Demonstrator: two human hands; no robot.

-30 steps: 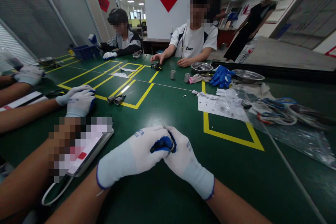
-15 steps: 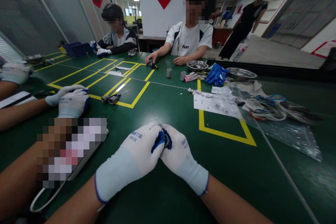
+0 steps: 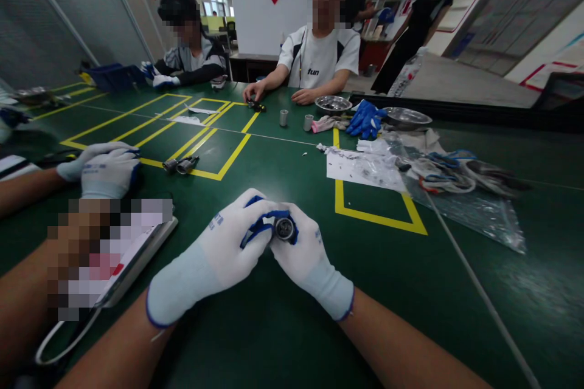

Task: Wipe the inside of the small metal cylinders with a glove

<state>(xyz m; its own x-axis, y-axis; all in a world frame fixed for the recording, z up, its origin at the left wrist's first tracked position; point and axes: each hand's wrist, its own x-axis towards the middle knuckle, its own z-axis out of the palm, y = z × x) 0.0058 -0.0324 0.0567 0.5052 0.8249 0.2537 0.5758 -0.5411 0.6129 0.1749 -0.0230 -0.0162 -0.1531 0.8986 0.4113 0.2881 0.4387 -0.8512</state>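
Note:
My two hands meet low in the middle of the view, both in white knit gloves with blue fingertips. Between them sits a small round metal part, its dark circular face turned up toward me. My left hand curls its fingers round the part from the left. From the right, my right hand closes on the same part. Both hands hover just above the green table.
A neighbour's gloved hands and a tablet lie at my left. Two small metal parts rest on a yellow line. Paper, plastic bags, blue gloves and steel bowls sit at right. Other people sit and stand across the table.
The hands have turned the metal part so that its round face now shows. The camera has tipped down slightly, so the whole scene sits higher in view.

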